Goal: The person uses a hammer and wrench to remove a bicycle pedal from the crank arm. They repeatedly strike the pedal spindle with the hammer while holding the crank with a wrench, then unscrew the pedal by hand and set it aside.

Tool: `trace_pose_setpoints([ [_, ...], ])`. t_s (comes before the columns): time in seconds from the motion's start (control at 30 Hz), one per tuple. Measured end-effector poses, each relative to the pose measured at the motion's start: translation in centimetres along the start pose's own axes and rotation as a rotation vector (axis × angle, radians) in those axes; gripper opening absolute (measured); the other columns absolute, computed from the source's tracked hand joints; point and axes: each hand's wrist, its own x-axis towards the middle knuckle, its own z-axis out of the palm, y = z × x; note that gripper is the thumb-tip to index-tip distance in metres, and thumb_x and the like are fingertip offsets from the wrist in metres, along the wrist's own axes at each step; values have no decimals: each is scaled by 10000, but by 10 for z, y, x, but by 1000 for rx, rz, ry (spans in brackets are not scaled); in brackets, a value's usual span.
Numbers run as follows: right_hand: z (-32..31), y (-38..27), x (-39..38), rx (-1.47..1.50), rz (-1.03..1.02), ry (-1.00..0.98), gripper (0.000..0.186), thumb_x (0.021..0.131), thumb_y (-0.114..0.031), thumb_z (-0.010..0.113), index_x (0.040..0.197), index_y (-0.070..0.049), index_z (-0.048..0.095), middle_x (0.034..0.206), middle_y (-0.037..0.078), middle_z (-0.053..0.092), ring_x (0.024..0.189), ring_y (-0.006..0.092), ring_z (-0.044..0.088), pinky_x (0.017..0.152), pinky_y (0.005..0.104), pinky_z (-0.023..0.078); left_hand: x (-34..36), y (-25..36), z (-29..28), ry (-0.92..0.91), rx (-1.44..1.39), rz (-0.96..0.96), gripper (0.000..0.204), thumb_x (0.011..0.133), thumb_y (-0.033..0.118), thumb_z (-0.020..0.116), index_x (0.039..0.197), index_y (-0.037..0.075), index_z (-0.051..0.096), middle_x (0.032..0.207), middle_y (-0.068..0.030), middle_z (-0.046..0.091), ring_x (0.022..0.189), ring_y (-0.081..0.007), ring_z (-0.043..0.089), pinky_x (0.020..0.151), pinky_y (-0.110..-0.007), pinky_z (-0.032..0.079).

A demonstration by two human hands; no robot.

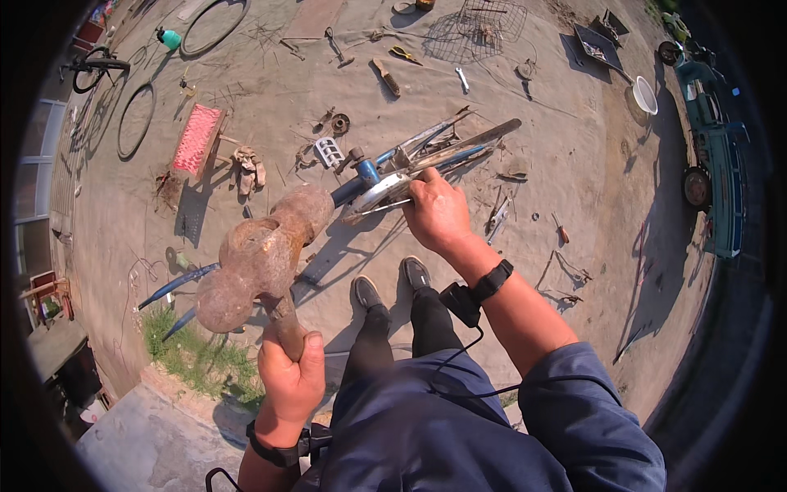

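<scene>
Left hand [288,377] clenched round rusty hammer [264,256], raised. Right hand [437,209] gripping blue bike frame [366,172], ahead of shoes [366,291]. Far right: dark tray [609,56], bits [594,49] inside too small to identify; white basin [645,95] near it, contents unclear.

No legible lettering or numbers, none on rusty hammer [275,238] in left hand [291,373], none on blue bicycle frame [369,170] at right hand [436,209], none on blue-green vehicle [725,193] well right of both
</scene>
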Motion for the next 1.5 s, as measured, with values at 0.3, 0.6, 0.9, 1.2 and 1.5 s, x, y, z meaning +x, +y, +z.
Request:
trace_pose_setpoints([
  [0.3, 1, -3, -1, -15, 2, -14, 140, 880, -228, 672, 935, -107, 718, 1067, 88, 634, 1042, 298, 659, 837, 485, 484, 7, -30, 9, -70, 207, -171, 263, 1007, 231, 678, 1006, 1, 549, 798, -126, 610, 669, -285, 598, 648, -383, 490],
  [0.6, 2, -3, 3, -22, -8, 14, 128, 873, -223, 673, 922, -114, 720, 1037, 81, 629, 1029, 294, 661, 826, 481, 483, 9, -40, 24, 27, 75, -4, 240, 1004, 209, 673, 996, 11, 537, 793, -110, 588, 683, -261, 586, 657, -391, 491],
  [0.9, 1, -3, 2, -12, -16, 42, 142, 856, -225, 724, 910, -95, 706, 1036, 99, 642, 983, 324, 668, 790, 494, 507, 0, -36, 24, 55, -19, -46, 244, 988, 195, 683, 999, -1, 539, 795, -160, 612, 696, -319, 606, 656, -420, 487],
  [1.2, -1, -5, 2, -34, -44, 58, 132, 850, -218, 722, 903, -97, 715, 1029, 103, 625, 955, 332, 664, 779, 493, 502, 12, -49, 27, -21, 87, -198, 242, 1006, 205, 661, 995, -1, 535, 750, -158, 610, 662, -329, 611, 634, -419, 494],
  [1.5, 2, -4, 1, -20, -54, 54, 128, 845, -209, 718, 916, -103, 723, 1032, 95, 621, 953, 323, 660, 774, 482, 496, 8, -57, 27, -42, 102, -247, 229, 1012, 200, 648, 978, 6, 530, 738, -133, 577, 658, -269, 575, 623, -408, 469],
])
